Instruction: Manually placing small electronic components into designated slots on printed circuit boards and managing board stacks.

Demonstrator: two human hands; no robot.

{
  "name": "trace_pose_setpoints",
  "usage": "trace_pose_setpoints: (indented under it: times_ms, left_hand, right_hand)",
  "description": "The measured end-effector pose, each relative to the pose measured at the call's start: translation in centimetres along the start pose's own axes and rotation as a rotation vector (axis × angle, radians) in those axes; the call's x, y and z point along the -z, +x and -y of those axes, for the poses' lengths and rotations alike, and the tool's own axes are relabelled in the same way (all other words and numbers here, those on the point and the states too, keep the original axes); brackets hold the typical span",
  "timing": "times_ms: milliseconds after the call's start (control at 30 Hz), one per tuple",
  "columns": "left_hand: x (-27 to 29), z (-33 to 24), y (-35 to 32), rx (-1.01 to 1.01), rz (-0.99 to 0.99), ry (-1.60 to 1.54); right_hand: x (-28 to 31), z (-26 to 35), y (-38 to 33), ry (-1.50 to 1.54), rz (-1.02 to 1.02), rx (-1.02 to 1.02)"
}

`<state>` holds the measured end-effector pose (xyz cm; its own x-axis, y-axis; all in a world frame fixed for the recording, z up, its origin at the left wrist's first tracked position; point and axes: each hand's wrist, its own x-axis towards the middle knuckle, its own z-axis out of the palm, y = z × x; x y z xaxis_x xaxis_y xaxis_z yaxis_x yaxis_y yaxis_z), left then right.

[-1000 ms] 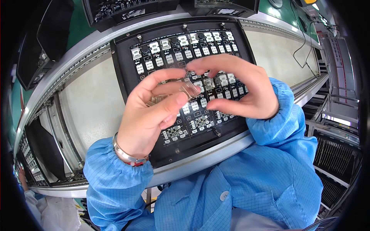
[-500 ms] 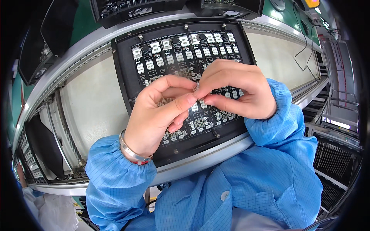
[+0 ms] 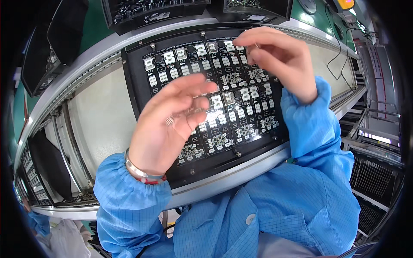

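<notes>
A black carrier frame (image 3: 138, 92) holds a panel of black circuit boards (image 3: 228, 71) with rows of white connectors and small parts. My left hand (image 3: 161, 118) is over the panel's left part, its fingers loosely curled round small parts with thin metal pins (image 3: 169, 121) in the palm; their exact kind is unclear. Above the far right of the panel, my right hand (image 3: 286, 56) has thumb and fingers bent toward the white connectors. Something thin and metallic shows between them, too small to name. My right fingers hide that corner of the boards.
Black bins (image 3: 157, 17) of small components stand beyond the rail, with another black bin (image 3: 49, 56) at far left. The frame rests on a conveyor with metal rails (image 3: 105, 45). A black cable (image 3: 333, 64) hangs at right, near metal racks (image 3: 374, 178).
My hands, together over the panel's middle before, have parted. The right has moved to the far right connectors; the left has shifted slightly left and loosened its pinch. The carrier frame has shifted slightly.
</notes>
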<state>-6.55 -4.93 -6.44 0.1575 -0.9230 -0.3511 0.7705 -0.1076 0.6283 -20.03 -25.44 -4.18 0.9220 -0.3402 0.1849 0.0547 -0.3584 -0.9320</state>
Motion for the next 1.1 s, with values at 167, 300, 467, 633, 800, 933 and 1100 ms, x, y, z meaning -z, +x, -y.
trace_pose_setpoints:
  times_ms: [167, 300, 467, 633, 800, 933, 1100]
  left_hand:
    - [0.1, 0.0, 0.1, -0.079, -0.057, -0.258]
    - [1.1, -0.4, -0.1, -0.022, 0.021, -0.257]
    - [1.2, -0.3, -0.1, -0.068, 0.037, -0.427]
    - [1.2, -0.7, 0.0, -0.114, -0.036, -0.483]
    - [2.3, -0.7, -0.4, -0.137, 0.078, -0.686]
    - [3.2, -1.3, -0.4, -0.289, -0.03, -0.702]
    - [3.5, -1.3, -0.6, -0.319, -0.044, -0.678]
  right_hand:
    - [1.7, -3.5, 0.7, 0.109, 0.036, -0.192]
    - [1.9, -4.8, 0.8, 0.249, 0.075, -0.278]
    - [2.2, -5.0, 1.6, 0.226, 0.095, -0.266]
    - [2.1, -5.8, 2.3, -0.283, 0.059, 0.105]
    - [1.5, -5.2, 2.7, -0.686, 0.073, 0.271]
    - [1.3, -5.9, 2.9, -0.65, 0.052, 0.188]
    - [1.0, -6.0, 3.0, -0.767, 0.098, 0.218]
